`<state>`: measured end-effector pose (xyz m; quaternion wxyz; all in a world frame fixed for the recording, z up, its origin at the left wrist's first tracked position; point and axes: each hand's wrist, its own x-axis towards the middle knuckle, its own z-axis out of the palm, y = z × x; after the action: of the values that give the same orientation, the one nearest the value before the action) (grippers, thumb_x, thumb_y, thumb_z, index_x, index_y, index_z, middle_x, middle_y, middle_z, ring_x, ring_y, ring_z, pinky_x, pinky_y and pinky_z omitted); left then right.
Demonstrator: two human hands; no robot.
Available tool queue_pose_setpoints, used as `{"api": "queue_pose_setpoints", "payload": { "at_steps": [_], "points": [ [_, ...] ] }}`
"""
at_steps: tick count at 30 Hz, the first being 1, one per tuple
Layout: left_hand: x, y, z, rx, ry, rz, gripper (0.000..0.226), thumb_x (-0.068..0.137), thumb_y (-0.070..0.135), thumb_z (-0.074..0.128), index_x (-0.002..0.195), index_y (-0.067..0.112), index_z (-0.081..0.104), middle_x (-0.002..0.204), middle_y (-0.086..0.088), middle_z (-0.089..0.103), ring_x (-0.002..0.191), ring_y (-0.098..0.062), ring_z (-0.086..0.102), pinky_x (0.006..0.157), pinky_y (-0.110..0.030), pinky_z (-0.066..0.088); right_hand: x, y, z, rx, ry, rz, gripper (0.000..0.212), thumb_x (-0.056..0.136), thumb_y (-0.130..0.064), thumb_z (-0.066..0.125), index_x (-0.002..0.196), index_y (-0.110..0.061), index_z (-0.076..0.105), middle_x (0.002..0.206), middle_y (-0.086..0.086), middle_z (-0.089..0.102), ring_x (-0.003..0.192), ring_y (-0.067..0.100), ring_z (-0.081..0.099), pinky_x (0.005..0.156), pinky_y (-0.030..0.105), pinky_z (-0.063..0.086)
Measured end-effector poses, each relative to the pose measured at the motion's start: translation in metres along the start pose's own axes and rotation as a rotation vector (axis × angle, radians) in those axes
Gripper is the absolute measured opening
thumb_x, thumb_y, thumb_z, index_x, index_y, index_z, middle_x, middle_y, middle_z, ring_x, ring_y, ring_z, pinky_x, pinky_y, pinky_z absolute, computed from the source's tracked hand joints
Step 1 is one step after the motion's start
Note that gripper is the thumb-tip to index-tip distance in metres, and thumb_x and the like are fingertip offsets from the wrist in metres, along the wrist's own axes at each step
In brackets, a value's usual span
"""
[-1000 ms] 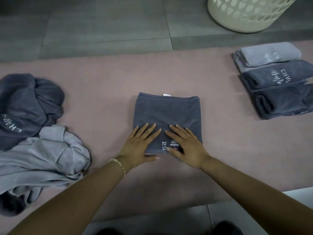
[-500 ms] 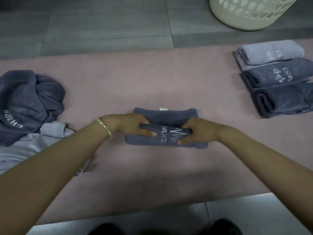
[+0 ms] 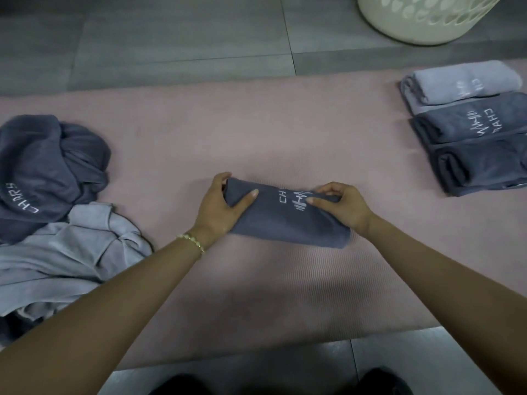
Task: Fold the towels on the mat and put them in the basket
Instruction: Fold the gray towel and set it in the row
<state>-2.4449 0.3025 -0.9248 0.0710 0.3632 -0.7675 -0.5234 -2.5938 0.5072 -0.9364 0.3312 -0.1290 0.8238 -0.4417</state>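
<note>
the step in hand looks like the last fold of the dark grey terry towel, which lies in the middle of the pink ribbed mat as a narrow bundle, slightly askew. the left hand grips its left end, thumb on top and fingers round the far edge. the right hand pinches the far edge beside the white lettering.

next, i judge, the bundle should join the 3 folded towels at the right of the mat, or go to the cream perforated plastic basket on the grey tiled floor beyond. it needs a firm hold so the fold does not spring open. a crumpled dark grey towel and a crumpled light grey towel wait at the left.

1.0 s ago both hands lay flat on a squarer towel. 0.5 s ago they gripped its near edge. now it is folded over, narrower and turned a little.
</note>
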Motion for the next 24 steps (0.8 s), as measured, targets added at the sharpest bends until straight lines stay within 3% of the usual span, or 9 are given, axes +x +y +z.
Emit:
{"api": "queue_pose_setpoints", "payload": {
  "at_steps": [4,7,9,11,13,16,18,21,24],
  "points": [
    [-0.008,-0.021,0.007,-0.057,0.044,-0.02,0.054,0.083,0.028,0.069,0.127,0.01,0.044,0.113,-0.001,0.058,0.101,-0.013,0.055,0.081,-0.013,0.04,-0.018,0.008,0.012,0.06,0.251,-0.068,0.033,0.076,-0.028,0.077,0.1,-0.014,0.058,0.087,-0.008,0.062,0.081,0.0,0.057,0.068,0.0,0.041],
    [-0.007,-0.026,0.008,-0.069,0.015,-0.014,0.057,0.081,0.027,0.071,0.128,0.012,0.044,0.115,-0.003,0.059,0.103,-0.016,0.056,0.09,-0.023,0.045,-0.026,0.018,0.013,-0.07,0.263,-0.139,0.028,0.079,-0.03,0.074,0.097,-0.017,0.056,0.089,-0.009,0.062,0.082,0.001,0.056,0.069,-0.001,0.038],
    [-0.009,-0.027,0.011,-0.067,0.028,-0.024,0.059,0.08,0.027,0.072,0.13,0.012,0.043,0.116,-0.003,0.058,0.104,-0.016,0.055,0.093,-0.025,0.045,-0.023,0.021,0.01,-0.143,0.228,-0.128,0.025,0.08,-0.033,0.072,0.095,-0.02,0.057,0.093,-0.008,0.064,0.087,0.01,0.059,0.075,0.007,0.042],
    [-0.007,-0.029,0.012,-0.045,0.084,-0.061,0.062,0.078,0.031,0.075,0.129,0.013,0.044,0.112,-0.001,0.058,0.102,-0.017,0.055,0.092,-0.027,0.046,-0.017,0.02,0.009,-0.229,0.235,-0.122,0.026,0.08,-0.04,0.07,0.096,-0.024,0.057,0.098,-0.008,0.064,0.091,0.014,0.06,0.081,0.025,0.048],
    [-0.005,-0.032,0.013,-0.018,0.15,-0.128,0.072,0.07,0.043,0.079,0.127,0.014,0.045,0.113,-0.001,0.057,0.103,-0.019,0.057,0.094,-0.032,0.048,-0.015,0.016,0.006,-0.449,0.272,-0.236,0.038,0.081,-0.051,0.064,0.104,-0.022,0.06,0.106,-0.005,0.062,0.094,0.017,0.059,0.081,0.033,0.048],
    [-0.008,-0.033,0.018,0.024,0.301,-0.442,0.097,0.056,0.064,0.076,0.129,0.01,0.044,0.125,-0.008,0.051,0.111,-0.025,0.054,0.099,-0.033,0.046,-0.01,0.012,0.004,-0.677,0.067,-0.415,0.073,0.076,-0.074,0.044,0.117,-0.017,0.062,0.113,0.001,0.063,0.1,0.022,0.059,0.089,0.034,0.045],
    [-0.018,-0.028,0.026,-0.106,0.367,-0.738,0.105,0.054,0.07,0.071,0.133,0.007,0.041,0.133,-0.007,0.049,0.114,-0.025,0.054,0.097,-0.03,0.044,-0.008,0.006,0.005,-0.677,-0.053,-0.329,0.07,0.076,-0.073,0.046,0.12,-0.021,0.062,0.115,0.001,0.066,0.102,0.021,0.06,0.09,0.031,0.046],
    [-0.033,-0.011,0.05,-0.521,0.2,-0.843,0.088,0.067,0.072,0.061,0.128,0.01,0.05,0.128,-0.002,0.056,0.11,-0.021,0.058,0.089,-0.027,0.047,-0.004,0.001,0.006,-0.606,-0.065,-0.168,0.045,0.084,-0.053,0.059,0.116,-0.022,0.067,0.113,-0.002,0.069,0.102,0.019,0.063,0.09,0.028,0.048],
    [-0.048,0.011,0.077,-0.693,0.046,-0.798,0.051,0.085,0.049,0.06,0.117,0.009,0.058,0.11,-0.004,0.064,0.099,-0.021,0.062,0.088,-0.031,0.051,-0.013,-0.002,0.014,-0.218,-0.147,0.014,0.04,0.085,-0.047,0.063,0.098,-0.011,0.074,0.098,0.004,0.074,0.09,0.018,0.068,0.081,0.029,0.053]
  ]
}}
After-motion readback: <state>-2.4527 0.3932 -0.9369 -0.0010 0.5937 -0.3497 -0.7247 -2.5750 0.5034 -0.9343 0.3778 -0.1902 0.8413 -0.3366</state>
